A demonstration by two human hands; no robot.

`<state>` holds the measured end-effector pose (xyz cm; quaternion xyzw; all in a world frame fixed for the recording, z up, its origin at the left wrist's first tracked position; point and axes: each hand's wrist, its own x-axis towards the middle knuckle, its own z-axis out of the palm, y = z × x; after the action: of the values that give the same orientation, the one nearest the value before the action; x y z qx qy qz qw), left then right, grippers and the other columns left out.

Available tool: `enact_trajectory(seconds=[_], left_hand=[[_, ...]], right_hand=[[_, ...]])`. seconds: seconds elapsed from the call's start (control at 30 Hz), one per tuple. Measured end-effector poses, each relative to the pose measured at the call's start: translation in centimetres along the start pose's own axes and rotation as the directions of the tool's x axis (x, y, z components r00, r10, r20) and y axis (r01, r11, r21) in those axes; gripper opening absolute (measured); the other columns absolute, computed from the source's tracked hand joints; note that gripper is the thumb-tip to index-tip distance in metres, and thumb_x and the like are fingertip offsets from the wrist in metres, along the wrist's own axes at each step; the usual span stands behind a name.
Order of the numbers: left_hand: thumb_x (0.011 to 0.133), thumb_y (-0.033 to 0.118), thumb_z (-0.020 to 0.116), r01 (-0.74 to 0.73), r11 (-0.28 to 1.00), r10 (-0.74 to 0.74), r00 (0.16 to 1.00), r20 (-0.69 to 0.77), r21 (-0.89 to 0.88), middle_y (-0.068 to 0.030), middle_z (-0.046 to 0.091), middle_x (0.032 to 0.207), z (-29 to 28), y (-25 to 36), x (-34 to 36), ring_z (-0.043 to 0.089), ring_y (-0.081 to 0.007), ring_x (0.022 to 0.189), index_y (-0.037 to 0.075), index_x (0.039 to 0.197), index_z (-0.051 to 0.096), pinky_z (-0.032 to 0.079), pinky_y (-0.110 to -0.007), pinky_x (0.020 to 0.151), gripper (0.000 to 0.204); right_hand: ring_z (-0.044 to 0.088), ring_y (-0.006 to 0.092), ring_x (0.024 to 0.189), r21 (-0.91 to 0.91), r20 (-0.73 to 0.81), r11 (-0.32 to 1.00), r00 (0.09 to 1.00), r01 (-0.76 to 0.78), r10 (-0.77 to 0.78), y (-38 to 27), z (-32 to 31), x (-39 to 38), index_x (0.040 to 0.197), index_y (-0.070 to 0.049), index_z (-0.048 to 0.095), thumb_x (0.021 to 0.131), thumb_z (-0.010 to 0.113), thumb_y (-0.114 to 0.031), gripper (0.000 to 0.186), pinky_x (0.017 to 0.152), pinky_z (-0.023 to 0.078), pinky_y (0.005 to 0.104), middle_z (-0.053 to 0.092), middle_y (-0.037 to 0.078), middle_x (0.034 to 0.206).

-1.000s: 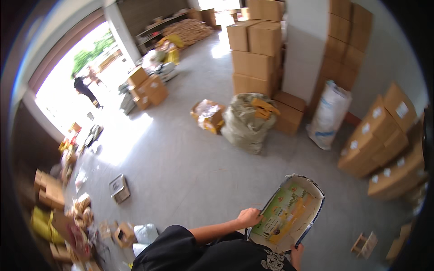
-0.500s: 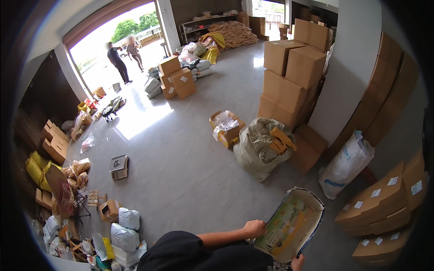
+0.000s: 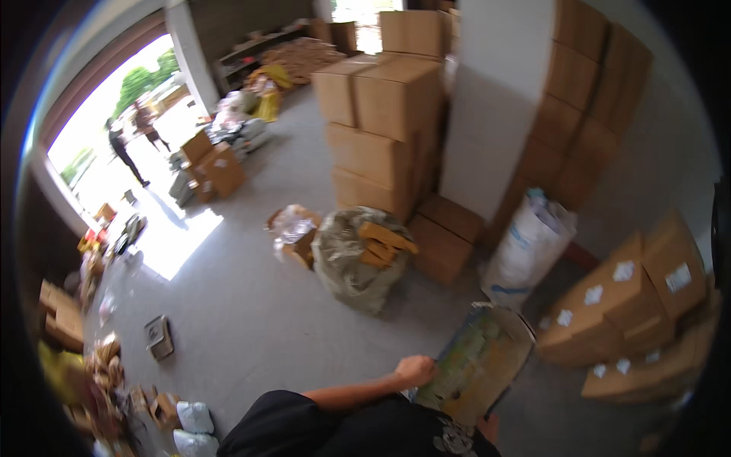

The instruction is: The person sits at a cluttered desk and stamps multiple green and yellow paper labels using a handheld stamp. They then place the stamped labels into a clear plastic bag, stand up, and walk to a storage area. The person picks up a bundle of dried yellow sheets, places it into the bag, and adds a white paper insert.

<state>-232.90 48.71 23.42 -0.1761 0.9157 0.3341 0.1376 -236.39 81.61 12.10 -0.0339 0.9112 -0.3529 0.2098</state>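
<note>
Open box [image 3: 472, 369]: it is held out in front of the black shirt [image 3: 327, 426], above the grey floor [image 3: 282, 327].
Left hand [image 3: 416, 371]: it is curled tight on the left edge of the open box.
Right hand [image 3: 489, 431]: the near right corner seems to be gripped by it, but it is blurred and partly hidden, so its fingers cannot be told apart.
Turned view: the view has been swung to the right in the last half second, so the tall box pile [image 3: 384, 114] and the green-grey sack [image 3: 339, 263] are now seen farther left.
Same hold: the open box is kept in both hands, so it seems to be still carried and not put down.
Long way: it is slanted from the shirt outward and a bit to the right.
Far end: it is pointed toward the white sack [image 3: 529, 247], which is seen just past it.
Open side: it is turned up, so the green and yellow-brown inside can be seen.
Right side: brown boxes [image 3: 609, 305] with white labels are stacked there.
</note>
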Motion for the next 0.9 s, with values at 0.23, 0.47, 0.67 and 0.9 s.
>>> enact_trajectory(seconds=[0.23,0.47,0.67,0.9], left_hand=[[0.084,0.036,0.053,-0.069,0.996,0.073,0.994,-0.087,0.048,-0.0198,0.064,0.078,-1.2,9.0,10.2,0.061,-0.0392,0.079,0.003,0.083,0.064,0.048,-0.048,0.071,0.035],[0.081,0.039,0.06,-0.171,0.984,0.171,0.985,0.017,0.056,-0.0222,0.062,0.076,0.8,16.5,19.2,0.059,-0.0411,0.078,0.002,0.082,0.064,0.048,-0.047,0.068,0.038],[0.082,0.045,0.064,-0.145,0.915,0.199,0.974,0.109,-0.376,-0.0094,0.056,0.057,0.6,20.1,27.4,0.055,-0.0215,0.054,0.002,0.082,0.067,0.044,-0.036,0.054,0.044],[0.085,0.047,0.06,0.216,0.673,-0.07,0.971,0.229,-0.708,0.001,0.042,0.047,-0.5,23.9,40.8,0.035,-0.0089,0.041,0.001,0.069,0.063,0.028,-0.028,0.041,0.048]], right_hand=[[0.055,0.0329,0.054,0.246,-0.187,0.969,0.982,0.018,0.029,-2.7,-9.4,8.8,0.08,0.008,0.054,0.077,0.057,-0.009,0.017,0.053,0.041,0.0419,0.053,0.024,0.063],[0.05,0.01,0.056,0.508,-0.226,0.851,0.934,-0.129,0.277,0.2,-15.9,12.0,0.077,0.004,0.059,0.08,0.057,-0.004,0.008,0.048,0.04,0.0281,0.053,0.0,0.063],[0.052,0.0093,0.062,0.775,-0.228,0.615,0.842,-0.147,0.489,3.2,-15.8,11.1,0.088,0.003,0.06,0.082,0.058,-0.003,0.009,0.055,0.042,0.0267,0.057,0.001,0.071],[0.057,0.0146,0.07,0.852,-0.288,0.497,0.647,-0.164,0.706,4.4,-15.6,11.5,0.098,0.002,0.056,0.084,0.06,-0.006,0.017,0.057,0.051,0.0292,0.057,0.006,0.084]])
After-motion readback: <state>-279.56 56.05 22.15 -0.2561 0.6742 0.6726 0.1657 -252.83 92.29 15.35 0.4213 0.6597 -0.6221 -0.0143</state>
